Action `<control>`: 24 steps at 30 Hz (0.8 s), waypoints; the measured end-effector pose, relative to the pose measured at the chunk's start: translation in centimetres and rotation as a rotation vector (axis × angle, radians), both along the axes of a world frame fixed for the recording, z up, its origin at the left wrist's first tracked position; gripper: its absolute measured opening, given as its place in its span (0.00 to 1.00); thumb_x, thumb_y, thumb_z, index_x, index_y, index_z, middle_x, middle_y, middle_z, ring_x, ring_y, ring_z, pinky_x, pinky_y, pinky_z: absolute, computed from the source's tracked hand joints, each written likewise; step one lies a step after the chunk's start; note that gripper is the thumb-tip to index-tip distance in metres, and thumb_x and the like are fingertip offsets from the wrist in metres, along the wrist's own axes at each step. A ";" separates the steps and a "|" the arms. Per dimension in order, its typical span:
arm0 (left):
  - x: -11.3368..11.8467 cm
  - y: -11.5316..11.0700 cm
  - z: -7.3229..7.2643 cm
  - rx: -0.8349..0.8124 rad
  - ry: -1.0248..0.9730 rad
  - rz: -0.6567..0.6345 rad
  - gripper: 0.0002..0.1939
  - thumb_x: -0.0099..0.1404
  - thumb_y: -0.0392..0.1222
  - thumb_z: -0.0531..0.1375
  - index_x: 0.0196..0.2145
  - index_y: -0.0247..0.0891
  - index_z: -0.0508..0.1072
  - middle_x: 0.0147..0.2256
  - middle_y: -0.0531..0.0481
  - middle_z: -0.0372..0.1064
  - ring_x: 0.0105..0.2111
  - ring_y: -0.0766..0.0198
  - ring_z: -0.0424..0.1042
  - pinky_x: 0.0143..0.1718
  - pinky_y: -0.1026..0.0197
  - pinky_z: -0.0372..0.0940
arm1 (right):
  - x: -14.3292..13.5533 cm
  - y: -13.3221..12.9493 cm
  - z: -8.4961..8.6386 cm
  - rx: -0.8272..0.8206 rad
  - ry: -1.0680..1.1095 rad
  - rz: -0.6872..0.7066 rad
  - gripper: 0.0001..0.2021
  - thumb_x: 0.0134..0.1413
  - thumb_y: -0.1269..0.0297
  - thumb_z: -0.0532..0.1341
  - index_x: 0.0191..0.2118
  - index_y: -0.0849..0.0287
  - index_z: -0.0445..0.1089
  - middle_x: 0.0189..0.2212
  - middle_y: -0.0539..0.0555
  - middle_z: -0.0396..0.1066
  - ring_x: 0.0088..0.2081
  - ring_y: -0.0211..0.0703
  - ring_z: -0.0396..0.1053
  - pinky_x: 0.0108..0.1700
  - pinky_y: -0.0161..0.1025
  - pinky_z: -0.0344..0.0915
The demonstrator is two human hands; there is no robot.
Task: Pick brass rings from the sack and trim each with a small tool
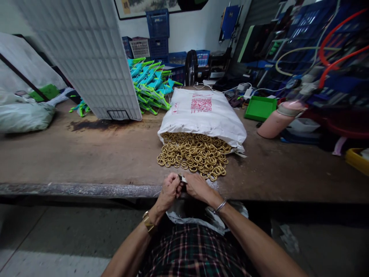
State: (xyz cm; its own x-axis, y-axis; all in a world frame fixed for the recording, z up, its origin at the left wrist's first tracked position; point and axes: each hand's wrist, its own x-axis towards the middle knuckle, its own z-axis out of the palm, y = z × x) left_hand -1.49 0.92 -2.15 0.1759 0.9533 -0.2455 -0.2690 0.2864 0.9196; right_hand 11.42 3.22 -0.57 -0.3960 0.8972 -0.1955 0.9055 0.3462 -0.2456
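Observation:
My left hand point(170, 189) is closed in a pinch at the table's front edge, fingers curled in. What it holds is hidden by the fingers. My right hand point(198, 186) meets it from the right, also closed, around a small pale-and-dark piece point(183, 179) whose kind I cannot make out. Just beyond both hands, a heap of brass-coloured rings point(194, 156) spills from the mouth of a white woven sack point(201, 111) with red print. Below the hands, an open whitish bag point(190, 220) hangs at my lap.
Left on the brown table point(115, 154) stands a tall white ribbed panel point(112, 77), with green and blue plastic parts point(152, 84) behind. A pink bottle point(272, 122) and a green tray point(261, 107) are at the right. Blue crates point(158, 34) stack at the wall.

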 end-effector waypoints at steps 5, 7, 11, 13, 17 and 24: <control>-0.4 -0.1 -0.1 -0.031 -0.064 0.016 0.18 0.52 0.53 0.59 0.26 0.37 0.59 0.21 0.58 0.59 0.14 0.77 0.52 0.12 0.73 0.47 | -0.7 -0.1 -0.2 0.007 -0.037 -0.021 0.13 0.49 0.72 0.48 0.39 0.62 0.65 0.31 0.60 0.72 0.33 0.46 0.69 0.30 0.36 0.54; -0.6 -0.5 0.3 -0.052 -0.089 0.018 0.18 0.51 0.53 0.60 0.26 0.37 0.59 0.21 0.58 0.59 0.14 0.77 0.52 0.12 0.73 0.47 | -0.9 -0.1 -0.2 0.002 -0.020 -0.033 0.13 0.49 0.72 0.48 0.40 0.62 0.65 0.32 0.61 0.72 0.33 0.46 0.69 0.31 0.36 0.55; -1.0 -1.9 2.6 -0.035 -0.146 -0.042 0.16 0.53 0.50 0.60 0.25 0.36 0.60 0.21 0.58 0.59 0.14 0.78 0.51 0.13 0.73 0.48 | -0.8 0.9 0.0 -0.037 0.112 -0.144 0.11 0.47 0.73 0.50 0.36 0.63 0.66 0.31 0.62 0.71 0.33 0.46 0.68 0.31 0.36 0.54; -1.2 -2.4 4.0 -0.022 -0.224 -0.093 0.14 0.55 0.48 0.60 0.26 0.35 0.61 0.22 0.57 0.60 0.14 0.78 0.51 0.13 0.72 0.48 | -0.5 1.5 0.2 -0.041 0.167 -0.184 0.10 0.47 0.74 0.50 0.34 0.64 0.66 0.29 0.62 0.71 0.31 0.45 0.67 0.31 0.35 0.54; -1.4 -2.2 5.1 -0.055 -0.366 -0.070 0.13 0.54 0.46 0.60 0.27 0.36 0.61 0.23 0.56 0.60 0.15 0.77 0.53 0.13 0.73 0.48 | -0.2 1.7 0.7 -0.041 0.270 -0.201 0.12 0.53 0.70 0.45 0.28 0.62 0.63 0.25 0.55 0.67 0.26 0.37 0.64 0.28 0.32 0.54; -0.6 -0.8 3.4 -0.101 -0.351 0.024 0.16 0.55 0.52 0.58 0.27 0.35 0.62 0.22 0.55 0.61 0.15 0.77 0.54 0.13 0.72 0.47 | -0.8 -1.0 1.1 -0.612 1.111 -0.348 0.17 0.51 0.48 0.46 0.24 0.57 0.56 0.12 0.40 0.47 0.12 0.28 0.41 0.14 0.29 0.42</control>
State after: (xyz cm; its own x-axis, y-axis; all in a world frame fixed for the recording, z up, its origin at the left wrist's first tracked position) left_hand -2.05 0.08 1.22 0.2436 0.9323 -0.2673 -0.5714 0.3606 0.7372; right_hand 10.66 2.25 0.51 -0.3757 0.8675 -0.3260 0.1391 -0.2950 -0.9453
